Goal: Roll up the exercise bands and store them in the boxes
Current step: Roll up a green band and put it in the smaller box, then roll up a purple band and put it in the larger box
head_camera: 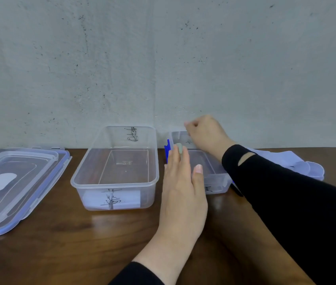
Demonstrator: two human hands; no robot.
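Observation:
Two clear plastic boxes stand on the dark wooden table by the wall. The large box [74, 182] at centre holds nothing and has paper labels with handwriting. Right of it is the small box [217, 185]. My left hand [181, 192] lies with straight fingers against its left side, thumb over the rim. My right hand [206, 134] is curled at the box's far rim and pinches it. A blue piece [166, 150] sticks up by the box's left wall; I cannot tell what it is. A pale lavender exercise band [298, 163] lies flat behind my right forearm.
Clear lids with lilac clasps [19, 182] lie stacked at the table's left edge. A grey concrete wall [163, 68] rises directly behind the boxes. Bare table [80, 243] shows in front of the large box.

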